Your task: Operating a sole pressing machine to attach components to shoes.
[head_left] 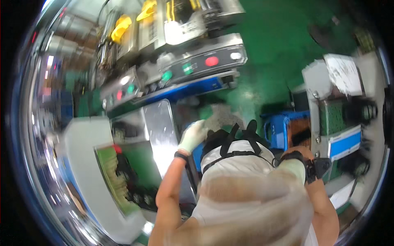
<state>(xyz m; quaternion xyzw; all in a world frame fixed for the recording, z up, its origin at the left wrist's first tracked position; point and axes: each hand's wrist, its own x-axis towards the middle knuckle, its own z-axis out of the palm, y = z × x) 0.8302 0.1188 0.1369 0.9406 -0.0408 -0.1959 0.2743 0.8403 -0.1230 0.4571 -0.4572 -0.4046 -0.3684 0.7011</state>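
Observation:
My left hand point(194, 136), in a white glove with a dark band at the wrist, hangs beside the edge of a shiny metal tray point(158, 135). Its fingers are smeared by motion, and I cannot see anything held in them. My right hand point(293, 167), also gloved, is bent in near my waist, with a black strap and a black device point(318, 168) at the wrist. Its fingers are hidden or blurred. A tan and white smear point(242, 201) crosses my white shirt; what it is cannot be made out.
A machine panel with coloured buttons point(211, 61) stands ahead, above a blue bar point(193, 88). Blue crates point(277, 130) sit on the right, next to a bench holding papers point(344, 74). A pale table point(88, 164) is at left. The floor point(271, 49) is green.

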